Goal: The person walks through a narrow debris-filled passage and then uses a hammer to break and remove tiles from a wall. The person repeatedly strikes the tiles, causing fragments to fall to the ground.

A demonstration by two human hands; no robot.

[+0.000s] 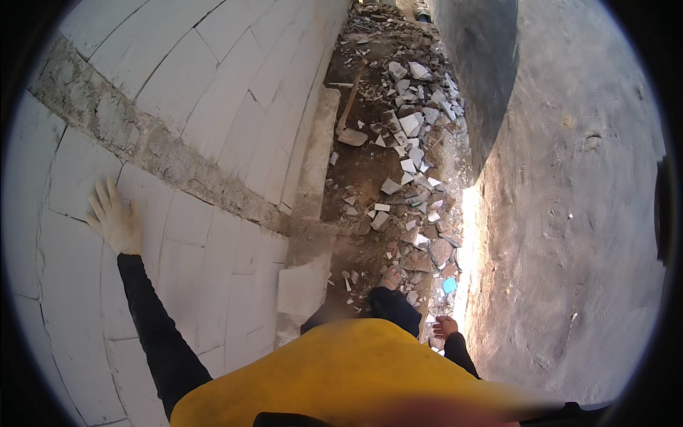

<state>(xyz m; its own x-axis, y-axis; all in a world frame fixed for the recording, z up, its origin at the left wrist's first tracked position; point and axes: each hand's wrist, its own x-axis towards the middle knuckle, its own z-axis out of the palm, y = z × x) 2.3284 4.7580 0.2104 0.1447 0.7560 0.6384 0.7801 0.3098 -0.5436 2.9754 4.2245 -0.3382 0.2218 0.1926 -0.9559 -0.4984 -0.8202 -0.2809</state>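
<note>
My left hand point(117, 217), in a pale work glove, lies flat with spread fingers against the white block wall point(188, 274) on the left. My right hand point(446, 327) is bare and hangs low beside my right leg, above the rubble near the foot of the right wall. Its fingers are loosely bent and a little apart, and I see nothing in them. Both arms wear dark sleeves, and a yellow garment point(341, 363) covers my front.
Broken white and grey rubble point(413, 153) runs along the passage floor. A long-handled tool point(352, 136) with a flat head lies ahead. The rough plastered wall point(569, 213) bounds the right side. A concrete ledge point(309, 245) edges the left wall; a blue piece point(449, 285) lies among the debris.
</note>
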